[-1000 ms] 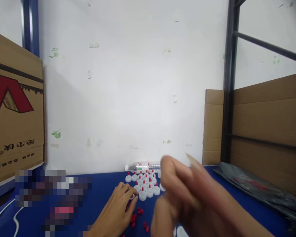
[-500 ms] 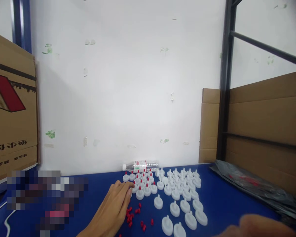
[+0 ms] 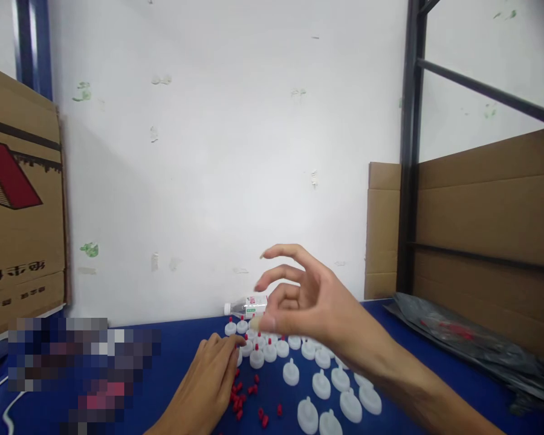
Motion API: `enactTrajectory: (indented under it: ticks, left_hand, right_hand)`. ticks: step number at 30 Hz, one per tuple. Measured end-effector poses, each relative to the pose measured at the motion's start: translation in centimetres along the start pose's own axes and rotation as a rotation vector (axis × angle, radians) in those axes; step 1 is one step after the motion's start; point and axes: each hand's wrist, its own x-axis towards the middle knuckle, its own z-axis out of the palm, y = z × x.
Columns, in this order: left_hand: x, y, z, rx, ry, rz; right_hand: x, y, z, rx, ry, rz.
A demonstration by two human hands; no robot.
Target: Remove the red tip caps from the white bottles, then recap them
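My left hand (image 3: pixel 208 377) rests low over the blue table at the left end of the group of white caps. Its fingers are curled round a white cap (image 3: pixel 240 357), mostly hidden behind them. My right hand (image 3: pixel 299 296) is raised in front of the wall, with bent fingers apart and nothing between them. Below it stand white caps with red tips (image 3: pixel 256 356), and part of that group is hidden by the hand. Plain white nozzle caps (image 3: pixel 321 384) stand to the right. Several loose red tips (image 3: pixel 240 399) lie beside my left hand.
A clear plastic bottle (image 3: pixel 247 307) lies on its side against the wall. A cardboard box (image 3: pixel 22 181) stands at left, and a grey plastic bag (image 3: pixel 453 332) lies at right beside a dark metal frame (image 3: pixel 408 181). A white cable (image 3: pixel 9 411) runs along the left.
My right hand has risen from the lower right edge to above the caps, its fingers now apart. My left hand has stayed nearly in place. The view has shifted slightly.
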Motion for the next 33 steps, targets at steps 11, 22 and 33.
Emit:
enactTrajectory:
  ticks: [11, 22, 33]
  left_hand:
    - [1.5, -2.0, 1.1, -0.046, -0.077, -0.057]
    - [1.8, -2.0, 0.7, -0.032, -0.093, -0.034]
    - [1.6, -1.6, 1.0, -0.040, -0.027, 0.062]
  right_hand:
    - [4.8, 13.3, -9.8, -0.886, -0.154, 0.519]
    - [5.1, 14.9, -10.5, -0.908, -0.184, 0.411]
    - [2.5, 9.1, -2.1, -1.089, -0.535, -0.128]
